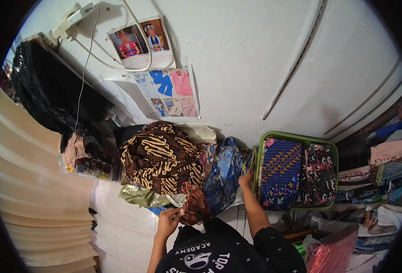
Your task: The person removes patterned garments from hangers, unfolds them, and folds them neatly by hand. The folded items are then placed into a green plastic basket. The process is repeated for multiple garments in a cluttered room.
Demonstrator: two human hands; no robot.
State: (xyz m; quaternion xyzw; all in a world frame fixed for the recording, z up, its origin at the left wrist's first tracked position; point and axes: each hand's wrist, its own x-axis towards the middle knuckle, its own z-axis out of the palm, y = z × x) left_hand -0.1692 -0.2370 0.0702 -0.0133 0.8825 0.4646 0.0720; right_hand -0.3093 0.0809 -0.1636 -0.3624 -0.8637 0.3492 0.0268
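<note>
My left hand (167, 221) pinches the edge of a reddish-brown patterned cloth (196, 206) close to my body. Behind it rises a heap topped by a brown, black and cream batik cloth (160, 157). An olive-gold cloth (136, 195) hangs from the heap's near left side. My right hand (246, 178) reaches forward between a blue patterned cloth (224, 170) and a green plastic basket (333, 160). At its fingers are thin yellow-green strands (250, 158), perhaps wire hangers. Whether the fingers close on them is not clear.
Folded blue batik (279, 174) and black floral cloth (318, 174) fill the basket. Stacked fabrics (388, 170) stand at right, above a plastic-wrapped red item (333, 249). Black garments (61, 88) and a beige curtain (40, 191) border the left. A cable (85, 75) hangs there.
</note>
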